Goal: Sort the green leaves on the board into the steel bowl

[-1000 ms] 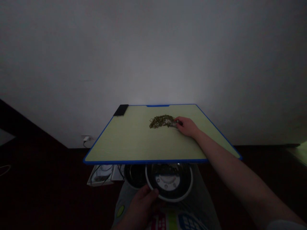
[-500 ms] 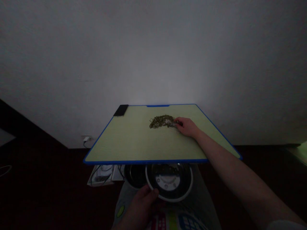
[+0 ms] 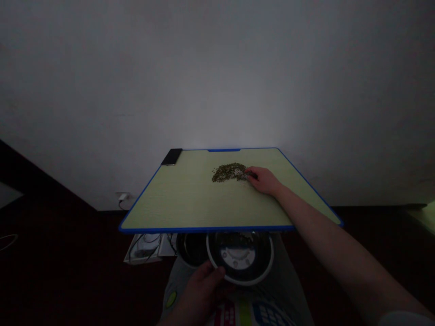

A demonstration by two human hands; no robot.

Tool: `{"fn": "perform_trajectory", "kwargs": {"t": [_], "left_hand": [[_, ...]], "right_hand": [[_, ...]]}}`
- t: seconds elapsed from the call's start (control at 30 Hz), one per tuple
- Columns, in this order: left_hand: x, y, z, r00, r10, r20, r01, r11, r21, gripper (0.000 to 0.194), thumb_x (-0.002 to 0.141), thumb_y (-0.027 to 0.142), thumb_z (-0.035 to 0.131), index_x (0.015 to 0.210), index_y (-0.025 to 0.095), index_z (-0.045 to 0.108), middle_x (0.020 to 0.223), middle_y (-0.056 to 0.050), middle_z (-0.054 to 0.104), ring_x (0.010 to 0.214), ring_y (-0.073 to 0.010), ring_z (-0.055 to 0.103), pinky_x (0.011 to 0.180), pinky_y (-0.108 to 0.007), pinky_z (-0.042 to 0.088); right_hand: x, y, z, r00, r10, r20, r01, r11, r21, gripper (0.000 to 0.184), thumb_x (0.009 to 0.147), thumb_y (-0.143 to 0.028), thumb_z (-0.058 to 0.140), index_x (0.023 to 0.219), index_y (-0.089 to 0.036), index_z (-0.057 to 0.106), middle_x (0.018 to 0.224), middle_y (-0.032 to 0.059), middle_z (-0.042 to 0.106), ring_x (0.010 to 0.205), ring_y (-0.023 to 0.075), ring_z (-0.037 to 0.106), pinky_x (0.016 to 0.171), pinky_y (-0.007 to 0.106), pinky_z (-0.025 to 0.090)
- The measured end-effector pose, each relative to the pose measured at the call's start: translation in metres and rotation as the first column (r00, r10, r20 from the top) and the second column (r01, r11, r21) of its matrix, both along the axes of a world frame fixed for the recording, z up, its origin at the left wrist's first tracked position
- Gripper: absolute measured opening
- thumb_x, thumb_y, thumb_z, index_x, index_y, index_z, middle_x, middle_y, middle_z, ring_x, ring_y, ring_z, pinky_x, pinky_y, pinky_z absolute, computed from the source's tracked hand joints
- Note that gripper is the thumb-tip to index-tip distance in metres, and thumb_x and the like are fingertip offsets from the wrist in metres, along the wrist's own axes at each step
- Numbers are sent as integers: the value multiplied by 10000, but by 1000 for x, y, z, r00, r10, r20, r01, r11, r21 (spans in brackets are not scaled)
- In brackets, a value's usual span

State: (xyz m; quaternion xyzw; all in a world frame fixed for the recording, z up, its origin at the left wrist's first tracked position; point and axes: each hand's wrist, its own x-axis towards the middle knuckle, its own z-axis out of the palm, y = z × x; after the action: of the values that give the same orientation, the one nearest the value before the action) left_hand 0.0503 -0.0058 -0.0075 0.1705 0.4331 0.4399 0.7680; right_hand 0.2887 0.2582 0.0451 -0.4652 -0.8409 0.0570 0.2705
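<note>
A low heap of small greenish-brown grains or beans (image 3: 222, 173) lies on the pale board table (image 3: 190, 203), with whitish bits among them toward the right. At the heap's right edge is my right hand (image 3: 265, 181), its fingertips drawn together against the grains. What sits between those fingers is too dark and small to name. Below the table's near edge, my left hand (image 3: 200, 290) grips the rim of a metal bowl (image 3: 249, 283), thumb over the edge. Dark grains show at the far side inside this bowl, partly hidden by the table.
A second metal bowl (image 3: 183, 258) stands left of the held one, partly under the table. A black phone (image 3: 171, 157) lies at the table's far left corner. Cables run over a white box (image 3: 146, 253) on the floor. A wall (image 3: 217, 81) rises behind the table.
My right hand has shifted very slightly left at the heap's edge. The left hand and the bowl stay where they were.
</note>
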Motion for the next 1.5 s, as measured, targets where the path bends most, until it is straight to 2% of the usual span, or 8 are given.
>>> {"fn": "perform_trajectory", "kwargs": {"t": [0.1, 0.23, 0.37, 0.63, 0.77, 1.17, 1.33, 1.5], "left_hand": [[0, 0, -1, 1000, 4, 10, -4, 1000, 13, 286, 675, 293, 794, 910, 152, 712, 930, -113, 798, 849, -278, 742, 816, -402, 544], [-1, 1, 2, 1000, -10, 29, 10, 1000, 11, 337, 663, 302, 802, 947, 142, 718, 959, -128, 793, 945, -301, 723, 864, -421, 533], [-1, 1, 1, 1000, -12, 13, 11, 1000, 15, 322, 669, 300, 797, 943, 152, 717, 965, -123, 793, 936, -309, 726, 860, -434, 532], [0, 0, -3, 1000, 2, 17, -2, 1000, -2, 331, 660, 305, 803, 935, 147, 710, 960, -128, 793, 973, -325, 717, 880, -448, 532], [1, 0, -2, 1000, 15, 12, -15, 1000, 22, 318, 661, 305, 799, 919, 138, 715, 984, -142, 787, 997, -326, 707, 891, -435, 525], [1, 0, -2, 1000, 20, 4, -20, 1000, 2, 368, 629, 309, 821, 942, 144, 721, 952, -128, 793, 893, -305, 732, 815, -411, 546], [1, -1, -3, 1000, 14, -25, -15, 1000, -9, 372, 628, 337, 818, 936, 152, 719, 963, -128, 791, 920, -305, 726, 801, -392, 541], [1, -1, -2, 1000, -6, -22, 5, 1000, -14, 398, 614, 359, 821, 935, 149, 712, 939, -131, 793, 864, -301, 735, 627, -319, 524]], "right_hand": [[0, 2, -2, 1000, -2, -2, 2, 1000, 4, 280, 857, -238, 528, 1093, -180, 667, 853, 63, 699, 737, 184, 591, 716, 288, 425], [2, 4, -4, 1000, 0, -5, 0, 1000, 14, 292, 855, -234, 530, 1110, -184, 663, 896, 68, 701, 757, 183, 590, 721, 286, 424], [3, 5, -5, 1000, 16, -7, -16, 1000, 11, 290, 857, -234, 528, 1110, -185, 661, 919, 68, 700, 759, 179, 587, 719, 281, 421], [0, 2, -3, 1000, 13, -24, -13, 1000, -4, 277, 860, -237, 534, 1097, -179, 664, 814, 49, 686, 719, 174, 579, 714, 282, 419], [-1, 2, -3, 1000, 20, -12, -20, 1000, 5, 287, 872, -236, 519, 1115, -177, 660, 870, 65, 697, 764, 183, 595, 732, 289, 428], [-2, 6, -6, 1000, 11, -9, -11, 999, 50, 287, 877, -236, 521, 1121, -179, 660, 1033, 92, 702, 914, 209, 620, 827, 323, 447], [-3, 5, -5, 1000, 28, -14, -27, 999, 25, 292, 871, -232, 524, 1121, -177, 664, 956, 85, 708, 867, 206, 621, 805, 319, 444], [-4, 4, -4, 1000, 23, -4, -23, 999, 35, 297, 872, -223, 517, 1126, -172, 661, 925, 84, 705, 839, 202, 616, 786, 313, 440]]}}
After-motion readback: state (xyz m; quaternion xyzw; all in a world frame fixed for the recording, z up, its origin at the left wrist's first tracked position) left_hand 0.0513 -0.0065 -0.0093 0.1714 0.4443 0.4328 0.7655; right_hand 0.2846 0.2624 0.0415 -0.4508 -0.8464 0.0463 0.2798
